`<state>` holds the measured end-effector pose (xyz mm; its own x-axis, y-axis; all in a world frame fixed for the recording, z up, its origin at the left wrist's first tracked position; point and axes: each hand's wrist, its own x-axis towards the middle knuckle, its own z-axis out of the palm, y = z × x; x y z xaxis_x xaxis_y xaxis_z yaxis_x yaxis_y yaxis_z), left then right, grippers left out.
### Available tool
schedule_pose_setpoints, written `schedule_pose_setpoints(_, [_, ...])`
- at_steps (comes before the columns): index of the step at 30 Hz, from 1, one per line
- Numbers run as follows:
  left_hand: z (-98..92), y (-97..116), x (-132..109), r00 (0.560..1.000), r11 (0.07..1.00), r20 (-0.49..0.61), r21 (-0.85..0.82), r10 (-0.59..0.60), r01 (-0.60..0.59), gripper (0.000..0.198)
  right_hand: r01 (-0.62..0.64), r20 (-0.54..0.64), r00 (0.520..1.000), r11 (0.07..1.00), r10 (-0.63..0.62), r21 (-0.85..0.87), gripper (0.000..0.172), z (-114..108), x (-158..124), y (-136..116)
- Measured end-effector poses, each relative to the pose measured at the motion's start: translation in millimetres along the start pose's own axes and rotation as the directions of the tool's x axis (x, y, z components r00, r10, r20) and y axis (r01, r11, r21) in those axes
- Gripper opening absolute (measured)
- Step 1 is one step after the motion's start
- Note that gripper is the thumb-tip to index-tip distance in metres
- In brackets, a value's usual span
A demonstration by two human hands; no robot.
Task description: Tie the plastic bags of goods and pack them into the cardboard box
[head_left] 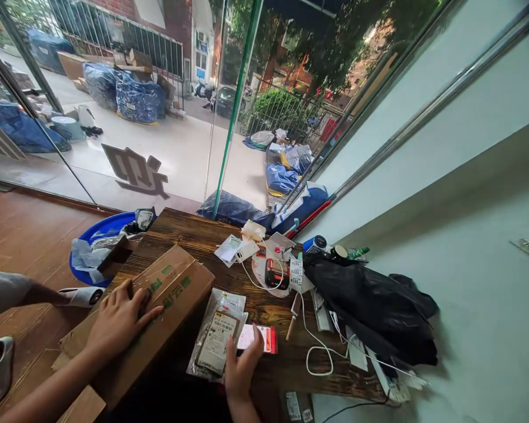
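Observation:
A long brown cardboard box (158, 305) with green print lies slanted over the left edge of the dark wooden table (180, 232). My left hand (120, 317) rests on top of it, with the fingers stretched out. My right hand (243, 367) is over the front of the table, thumb and fingers apart, and nothing shows between them. Just to its left, clear plastic packets (218, 341) with a printed label lie on the wood. Behind its fingers is a phone (264, 339) with a lit white and red screen, partly hidden by the hand.
A small black and red device (277, 274), white cables (320, 372) and a label strip (295, 273) lie farther back. A black plastic bag (374, 305) covers the right end. A blue basin (86, 247) stands left of the table, near another person's sandalled foot (81, 296). Glass panels stand beyond.

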<state>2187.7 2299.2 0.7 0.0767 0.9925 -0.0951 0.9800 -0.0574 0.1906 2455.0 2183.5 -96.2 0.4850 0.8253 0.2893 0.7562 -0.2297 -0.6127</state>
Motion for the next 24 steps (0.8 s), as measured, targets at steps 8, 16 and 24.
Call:
schedule_pose_setpoints(8, [-1.0,14.0,-22.4,0.968,0.971,-0.118,0.065,-0.223,0.231,0.059,0.015,0.245,0.969,0.984,0.029,-0.177,0.145,48.3,-90.8,52.6])
schedule_pose_setpoints(16, [21.7,-5.5,-25.9,0.819,0.829,-0.197,0.047,-0.539,0.557,0.075,-0.112,0.112,0.984,0.972,0.138,-0.207,0.115,116.6,-35.0,18.7])
schedule_pose_setpoints(24, [1.8,19.8,-31.9,0.831,0.837,-0.121,0.007,-0.543,0.547,0.078,-0.046,0.052,0.997,0.989,0.054,-0.143,0.117,105.6,32.7,11.6])
